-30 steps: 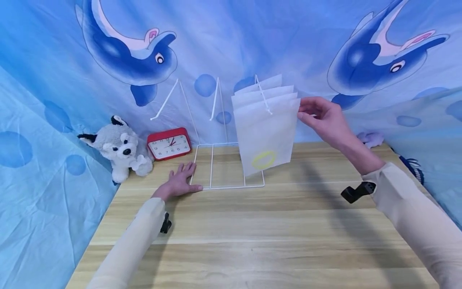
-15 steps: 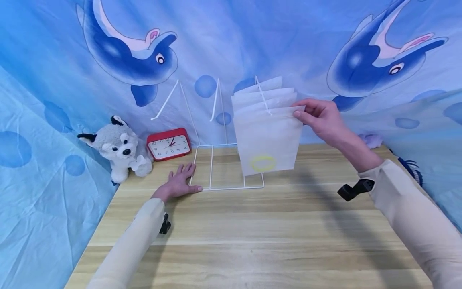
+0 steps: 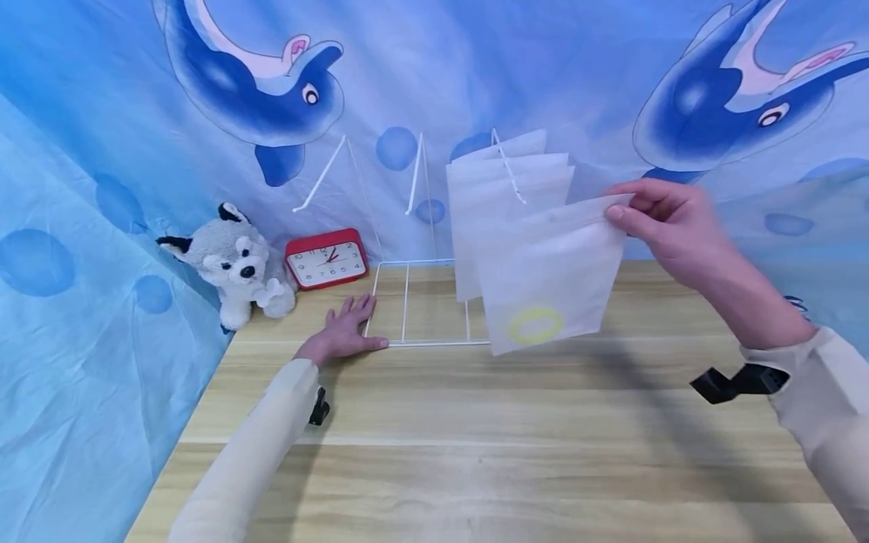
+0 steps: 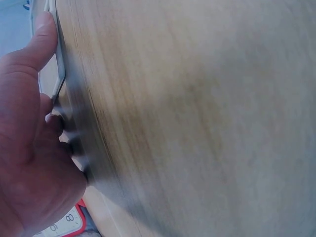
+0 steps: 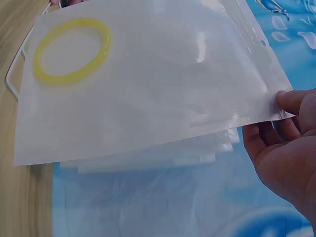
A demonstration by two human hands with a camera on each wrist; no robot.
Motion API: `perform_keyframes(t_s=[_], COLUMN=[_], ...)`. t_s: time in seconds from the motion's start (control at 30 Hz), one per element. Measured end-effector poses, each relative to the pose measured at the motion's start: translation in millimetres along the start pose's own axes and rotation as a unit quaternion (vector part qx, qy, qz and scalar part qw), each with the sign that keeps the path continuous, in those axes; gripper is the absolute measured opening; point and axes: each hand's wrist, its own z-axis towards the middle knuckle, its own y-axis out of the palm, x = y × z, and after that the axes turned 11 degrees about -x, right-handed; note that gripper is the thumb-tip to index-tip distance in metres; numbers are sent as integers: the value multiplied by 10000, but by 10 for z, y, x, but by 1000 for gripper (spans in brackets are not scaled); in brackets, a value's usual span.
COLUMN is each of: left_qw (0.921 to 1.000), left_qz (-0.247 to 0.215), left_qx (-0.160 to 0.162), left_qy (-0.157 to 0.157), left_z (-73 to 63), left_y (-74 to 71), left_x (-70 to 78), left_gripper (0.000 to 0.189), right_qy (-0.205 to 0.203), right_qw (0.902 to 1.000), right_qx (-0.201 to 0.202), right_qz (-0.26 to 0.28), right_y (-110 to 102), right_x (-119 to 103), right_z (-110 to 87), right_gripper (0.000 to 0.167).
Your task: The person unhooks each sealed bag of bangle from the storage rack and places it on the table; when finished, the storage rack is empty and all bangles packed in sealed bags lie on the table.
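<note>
My right hand (image 3: 686, 230) pinches the upper right corner of a white translucent zip bag (image 3: 553, 279), thumb in front. A yellow ring (image 5: 73, 51) shows through near the bag's lower end. The bag hangs tilted, its top edge just below the tip of the right prong, which appears clear of its hole. More white bags (image 3: 468, 234) hang behind on that prong of a white wire rack (image 3: 405, 302). At the rack's front left corner my left hand (image 3: 346, 328) rests with fingers spread on the base wire and table; the left wrist view shows its thumb (image 4: 43, 39) along the wire.
Two bare prongs stand up at the rack's left. A red clock (image 3: 327, 259) and a grey-and-white plush dog (image 3: 237, 264) sit left of the rack on the wooden table (image 3: 475, 452). A blue dolphin-print cloth (image 3: 529, 68) hangs behind.
My right hand has drawn the front bag off the prong, forward and to the right, away from the other bags. The left hand stays at the rack's corner. The head view has shifted slightly.
</note>
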Motion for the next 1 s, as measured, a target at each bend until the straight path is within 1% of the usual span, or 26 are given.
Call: perform_keyframes(t_s=[0.1, 0.17, 0.23, 0.3, 0.4, 0.5, 0.57, 0.67, 0.73, 0.77, 0.83, 0.9, 0.93, 0.97, 1.0], left_qw=[10000, 10000, 9999, 9999, 9999, 9998, 9998, 9999, 9998, 9998, 9997, 9997, 9997, 9997, 9997], left_qz=[-12, -45, -36, -34, -78, -123, -138, -153, -191, -201, -198, -195, -178, -161, -157], left_qx=[38, 46, 47, 48, 68, 72, 51, 32, 44, 61, 103, 137, 151, 158, 167], left_qy=[-45, -70, -90, -92, -118, -140, -95, -10, 20, 10, -42, -57, -55, -44, -29], left_z=[-68, -128, -189, -241, -300, -323, -328, -322, -329, -340, -370, -406, -421, -434, -446], left_y=[-7, -11, -14, -13, -4, 13, 30, 45, 48, 47, 41, 35, 31, 28, 23], left_x=[-32, -72, -126, -179, -234, -258, -257, -239, -227, -228, -240, -256, -264, -273, -276], left_gripper=[105, 105, 106, 107, 107, 106, 106, 107, 107, 107, 106, 106, 106, 106, 106], right_qy=[283, 491, 569, 590, 534, 608, 660, 512, 243, 105, -11, 88, 258, 531, 793], right_qw=[9993, 9981, 9970, 9932, 9808, 9730, 9738, 9749, 9727, 9689, 9666, 9669, 9706, 9765, 9796], right_qx=[175, 337, 479, 623, 782, 964, 1028, 1030, 937, 885, 779, 777, 860, 975, 1061], right_qz=[-186, -175, 199, 782, 1702, 2007, 1917, 1905, 2107, 2310, 2442, 2428, 2233, 1848, 1509], right_y=[-107, -180, -252, -321, -431, -558, -655, -819, -931, -985, -1092, -1194, -1243, -1295, -1358], right_x=[34, 91, 173, 257, 370, 461, 525, 626, 695, 731, 793, 863, 897, 931, 982], right_z=[-129, -215, -308, -400, -532, -694, -836, -1086, -1229, -1282, -1364, -1424, -1457, -1495, -1536], right_gripper=[21, 20, 20, 21, 22, 22, 20, 23, 27, 29, 30, 31, 32, 31, 30])
